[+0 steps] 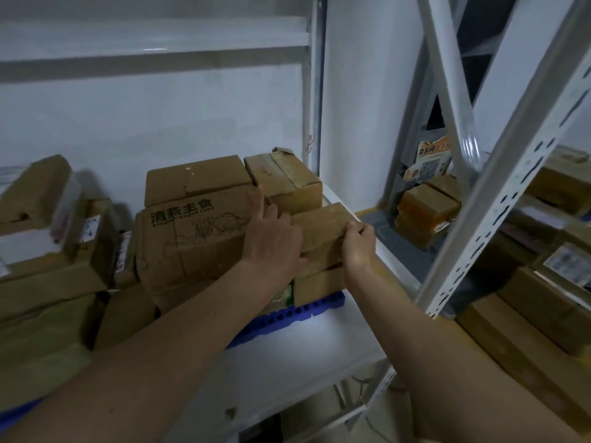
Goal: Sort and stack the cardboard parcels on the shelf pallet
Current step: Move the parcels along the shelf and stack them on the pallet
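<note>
Head view of a white metal shelf point(319, 343) carrying a blue plastic pallet point(287, 314) loaded with cardboard parcels. Both bare arms reach forward to a small plain parcel point(323, 228) at the right end of the pallet, near the shelf's right edge. The right hand point(359, 247) grasps this parcel at its right front corner, fingers curled over the top edge. The left hand point(273, 238) presses flat against the parcel's left side, fingers extended and spread, wedged between it and a large crumpled carton printed with black characters point(192, 238). The small parcel sits on top of another plain parcel point(319, 284) that rests on the pallet. Behind it, toward the shelf's rear right corner, stands a taped parcel point(284, 180); a flat brown parcel point(195, 180) lies on the printed carton. More parcels with white labels point(48, 238) crowd the left side. A perforated upright point(499, 199) frames the right edge of the shelf.
</note>
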`<move>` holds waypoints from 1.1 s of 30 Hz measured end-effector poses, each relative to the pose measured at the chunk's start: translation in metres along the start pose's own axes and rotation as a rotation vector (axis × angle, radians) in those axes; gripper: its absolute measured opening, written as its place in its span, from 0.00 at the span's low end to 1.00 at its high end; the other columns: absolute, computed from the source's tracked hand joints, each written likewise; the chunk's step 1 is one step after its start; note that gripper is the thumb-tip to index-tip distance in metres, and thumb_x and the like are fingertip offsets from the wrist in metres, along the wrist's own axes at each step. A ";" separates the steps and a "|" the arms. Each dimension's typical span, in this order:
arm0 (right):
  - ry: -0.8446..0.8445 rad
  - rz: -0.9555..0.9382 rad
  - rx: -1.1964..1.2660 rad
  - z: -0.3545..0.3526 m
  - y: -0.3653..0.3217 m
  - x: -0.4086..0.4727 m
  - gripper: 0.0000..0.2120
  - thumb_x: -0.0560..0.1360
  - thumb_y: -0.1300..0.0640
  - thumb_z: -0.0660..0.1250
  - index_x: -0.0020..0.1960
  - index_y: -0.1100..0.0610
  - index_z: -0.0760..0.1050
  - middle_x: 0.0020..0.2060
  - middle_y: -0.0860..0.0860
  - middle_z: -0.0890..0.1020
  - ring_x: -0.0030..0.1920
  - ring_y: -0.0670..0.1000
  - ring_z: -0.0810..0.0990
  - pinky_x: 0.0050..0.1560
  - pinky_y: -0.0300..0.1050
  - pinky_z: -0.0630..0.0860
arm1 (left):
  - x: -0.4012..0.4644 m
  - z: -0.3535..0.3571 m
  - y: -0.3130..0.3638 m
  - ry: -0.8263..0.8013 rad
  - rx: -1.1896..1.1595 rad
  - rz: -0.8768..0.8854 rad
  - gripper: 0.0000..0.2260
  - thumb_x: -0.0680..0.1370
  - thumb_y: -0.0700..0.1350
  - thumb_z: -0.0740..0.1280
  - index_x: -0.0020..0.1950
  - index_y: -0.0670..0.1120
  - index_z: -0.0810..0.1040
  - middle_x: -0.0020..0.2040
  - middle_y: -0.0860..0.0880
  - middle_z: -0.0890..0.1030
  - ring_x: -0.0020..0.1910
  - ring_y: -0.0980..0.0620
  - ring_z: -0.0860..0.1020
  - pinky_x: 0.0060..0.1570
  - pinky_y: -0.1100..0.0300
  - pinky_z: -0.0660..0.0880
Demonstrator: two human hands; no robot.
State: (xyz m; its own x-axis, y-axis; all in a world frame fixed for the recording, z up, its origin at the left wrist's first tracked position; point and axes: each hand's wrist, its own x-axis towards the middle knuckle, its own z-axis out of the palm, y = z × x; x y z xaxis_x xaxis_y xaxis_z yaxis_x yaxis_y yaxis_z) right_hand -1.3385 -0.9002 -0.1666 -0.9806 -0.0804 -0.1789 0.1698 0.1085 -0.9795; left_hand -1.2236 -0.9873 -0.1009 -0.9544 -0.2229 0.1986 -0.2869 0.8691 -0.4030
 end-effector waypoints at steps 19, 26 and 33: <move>-0.053 -0.580 -0.554 -0.017 -0.036 -0.024 0.20 0.79 0.58 0.60 0.70 0.59 0.64 0.66 0.56 0.69 0.67 0.56 0.64 0.68 0.50 0.63 | -0.006 -0.011 -0.002 0.198 -0.328 -0.109 0.21 0.78 0.59 0.61 0.63 0.47 0.76 0.62 0.46 0.77 0.64 0.47 0.71 0.71 0.49 0.56; -0.315 -1.297 -0.856 0.045 -0.081 -0.088 0.19 0.71 0.62 0.64 0.62 0.63 0.71 0.56 0.59 0.75 0.57 0.60 0.71 0.57 0.48 0.61 | -0.063 -0.027 -0.064 0.351 -0.304 -0.352 0.14 0.80 0.48 0.58 0.58 0.45 0.78 0.56 0.46 0.80 0.53 0.45 0.76 0.48 0.54 0.70; -0.733 -1.582 -0.756 0.112 -0.063 -0.189 0.16 0.76 0.61 0.58 0.63 0.61 0.71 0.59 0.57 0.74 0.60 0.57 0.69 0.63 0.46 0.62 | -0.175 -0.019 -0.126 0.174 -0.143 -0.607 0.15 0.79 0.49 0.59 0.59 0.42 0.77 0.56 0.42 0.79 0.55 0.42 0.74 0.53 0.51 0.69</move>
State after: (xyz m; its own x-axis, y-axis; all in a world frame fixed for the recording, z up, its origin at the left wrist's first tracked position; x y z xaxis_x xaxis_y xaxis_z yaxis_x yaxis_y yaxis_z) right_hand -1.1529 -1.0026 -0.0818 0.0916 -0.8502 0.5184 -0.9882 -0.1417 -0.0578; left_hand -1.0191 -1.0492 -0.0677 -0.5949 -0.6293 0.5001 -0.7462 0.6637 -0.0526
